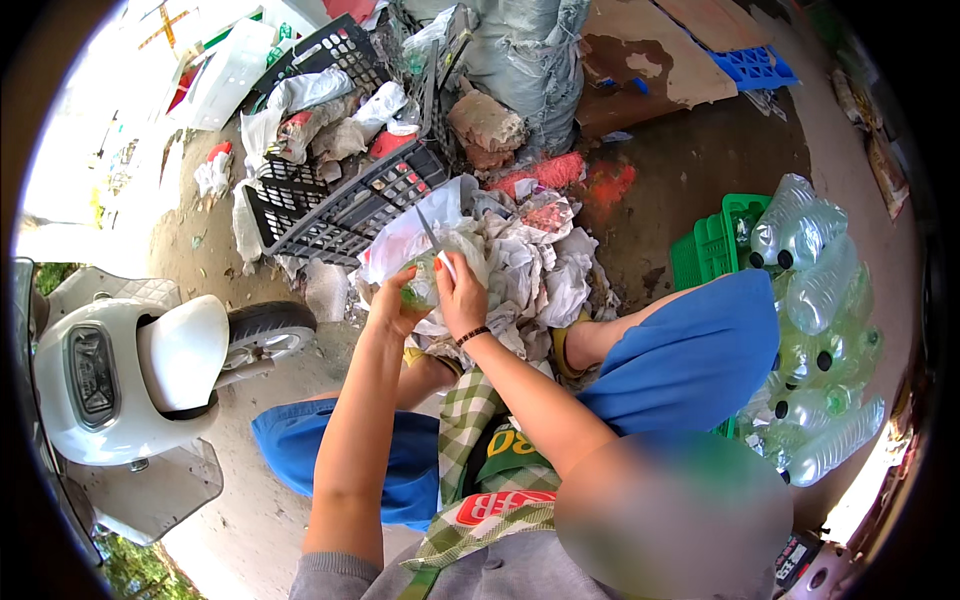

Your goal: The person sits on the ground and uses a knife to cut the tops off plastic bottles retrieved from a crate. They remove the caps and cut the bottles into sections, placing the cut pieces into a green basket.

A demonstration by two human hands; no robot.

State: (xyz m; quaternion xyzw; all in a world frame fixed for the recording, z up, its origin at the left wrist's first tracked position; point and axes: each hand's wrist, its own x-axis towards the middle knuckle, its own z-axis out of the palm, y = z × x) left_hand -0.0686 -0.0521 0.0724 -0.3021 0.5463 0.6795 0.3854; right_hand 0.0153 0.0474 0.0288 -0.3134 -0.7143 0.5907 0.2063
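Note:
My right hand (463,300) is wrapped round the pale handle of a knife (428,228), its narrow blade pointing up and away from me. Close against it, my left hand (397,308) grips a clear, green-tinted plastic bottle (424,284), partly covered by my fingers. Both hands are over a pile of crumpled white wrappers and plastic bags (520,262) between my feet. Whether the blade touches the bottle is hard to tell.
A black plastic crate (350,210) full of waste lies tilted beyond the pile. Clear bottles (822,290) are heaped by a green crate (712,240) at right. A white scooter (130,370) stands left. A big grey sack (530,75) and cardboard (650,70) are at the back.

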